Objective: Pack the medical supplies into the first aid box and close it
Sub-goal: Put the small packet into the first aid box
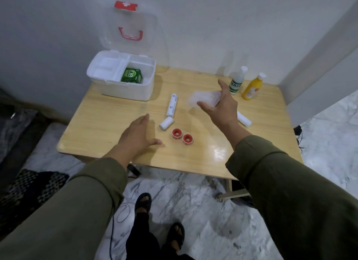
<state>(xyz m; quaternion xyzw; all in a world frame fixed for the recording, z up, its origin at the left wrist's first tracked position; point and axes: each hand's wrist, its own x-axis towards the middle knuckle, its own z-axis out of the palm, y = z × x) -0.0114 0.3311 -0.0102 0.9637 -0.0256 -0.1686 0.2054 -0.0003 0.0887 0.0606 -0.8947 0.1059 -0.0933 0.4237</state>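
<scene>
on table (108,124) white first aid box (124,87), lid up

1. A light wooden table (108,124) stands on a marbled floor (193,211).
2. At its far left sits the open white first aid box (124,85).
3. Mid-table lie a long bandage roll (172,104), a short white roll (166,123) and two red tape spools (181,135).
4. At the far right stand a white bottle (237,81) and a yellow bottle (252,87); another white roll (244,119) lies nearer.

Bare table (108,124) lies before the open first aid box (124,85).
</scene>
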